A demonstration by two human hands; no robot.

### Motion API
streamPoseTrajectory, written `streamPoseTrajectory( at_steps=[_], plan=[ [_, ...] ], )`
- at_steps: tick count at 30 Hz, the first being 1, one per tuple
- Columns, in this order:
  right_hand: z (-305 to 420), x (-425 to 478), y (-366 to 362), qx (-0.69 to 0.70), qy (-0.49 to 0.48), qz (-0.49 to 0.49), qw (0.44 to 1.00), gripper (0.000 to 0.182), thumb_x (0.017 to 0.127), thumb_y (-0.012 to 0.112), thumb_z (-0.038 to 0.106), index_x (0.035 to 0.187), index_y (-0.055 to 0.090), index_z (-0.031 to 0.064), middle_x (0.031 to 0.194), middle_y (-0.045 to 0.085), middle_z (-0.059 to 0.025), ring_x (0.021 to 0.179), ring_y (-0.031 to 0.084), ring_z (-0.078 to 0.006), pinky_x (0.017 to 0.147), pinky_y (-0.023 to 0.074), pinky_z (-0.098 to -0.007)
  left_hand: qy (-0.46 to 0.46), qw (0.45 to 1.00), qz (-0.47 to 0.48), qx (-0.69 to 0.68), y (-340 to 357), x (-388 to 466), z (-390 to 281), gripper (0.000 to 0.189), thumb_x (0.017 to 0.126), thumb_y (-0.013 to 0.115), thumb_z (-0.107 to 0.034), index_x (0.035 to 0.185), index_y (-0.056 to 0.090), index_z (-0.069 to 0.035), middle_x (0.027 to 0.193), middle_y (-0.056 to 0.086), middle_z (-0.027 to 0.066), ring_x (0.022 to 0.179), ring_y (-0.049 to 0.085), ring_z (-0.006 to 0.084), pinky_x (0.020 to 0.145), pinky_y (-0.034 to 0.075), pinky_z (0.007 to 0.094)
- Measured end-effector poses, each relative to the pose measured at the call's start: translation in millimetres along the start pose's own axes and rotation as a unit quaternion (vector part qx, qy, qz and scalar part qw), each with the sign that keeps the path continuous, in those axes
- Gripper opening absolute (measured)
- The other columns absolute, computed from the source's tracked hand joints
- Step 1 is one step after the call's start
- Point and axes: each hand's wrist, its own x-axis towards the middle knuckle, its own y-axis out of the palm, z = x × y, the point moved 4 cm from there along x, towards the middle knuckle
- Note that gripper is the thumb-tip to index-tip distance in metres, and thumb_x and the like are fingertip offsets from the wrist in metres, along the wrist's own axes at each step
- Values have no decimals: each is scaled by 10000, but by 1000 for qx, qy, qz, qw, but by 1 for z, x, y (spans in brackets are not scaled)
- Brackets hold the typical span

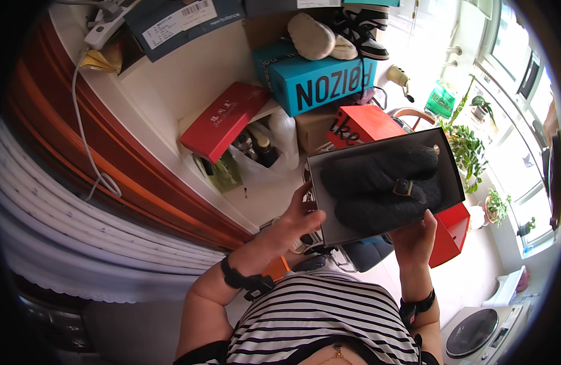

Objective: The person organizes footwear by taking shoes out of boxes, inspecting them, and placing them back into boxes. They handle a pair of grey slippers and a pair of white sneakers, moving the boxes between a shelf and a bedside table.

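Observation:
Between my two hands is an uncovered shoebox [331,233] with a grey inside, tilted towards me. A pair of black fuzzy buckled shoes [374,210] lies in it. My left hand [295,219] grips the box's left end, the thumb at its near corner and other fingers partly hidden behind. My right hand [412,239] holds the near long side from below, its thumb up over the rim. Directly beyond the box sits a red-orange Nike shoebox [371,122]. Part of a red box [450,237] shows below its right end.
A red lidded box [226,121] rests on a low shelf above a plastic bag [257,169]. White slippers [310,36] and black-and-white sneakers [369,32] sit atop a turquoise box [321,82]. Potted plants [467,150] line the window side. A washing machine [479,333] stands lower right.

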Motion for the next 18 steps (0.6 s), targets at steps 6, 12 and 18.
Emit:
streamPoseTrajectory(
  at_steps=[6, 12, 18],
  plan=[
    [-24, -2, 15, 3, 25, -3, 1000, 559, 905, 561, 404, 1358, 502, 82, 1358, 561, -92, 1260, 517, -281, 1058, 383, -464, 44, 873, -435, -215, -214, -17, -1, 1191, 801, 691, -605, 1519, -47, -5, 1525, 242, 220, 1434, 249, 296, 1126, 228, 571],
    [-75, 2, 37, -50, 95, 8, 994, 576, 892, 559, 386, 1345, 493, 36, 1338, 575, -108, 1226, 544, -286, 1057, 382, -461, 101, 865, -399, -286, -292, 21, -21, 489, 829, 767, -341, 1160, 544, -59, 1223, 599, 105, 1195, 546, 219, 1010, 432, 483],
    [-124, 13, 5, -53, 217, 7, 975, 557, 894, 558, 394, 1314, 521, 30, 1326, 580, -122, 1232, 532, -292, 1055, 369, -476, 203, 815, -350, -415, -277, -21, -7, 359, 841, 719, -63, 1166, 574, -17, 1132, 651, 100, 1024, 635, 217, 894, 541, 350]
  ],
)
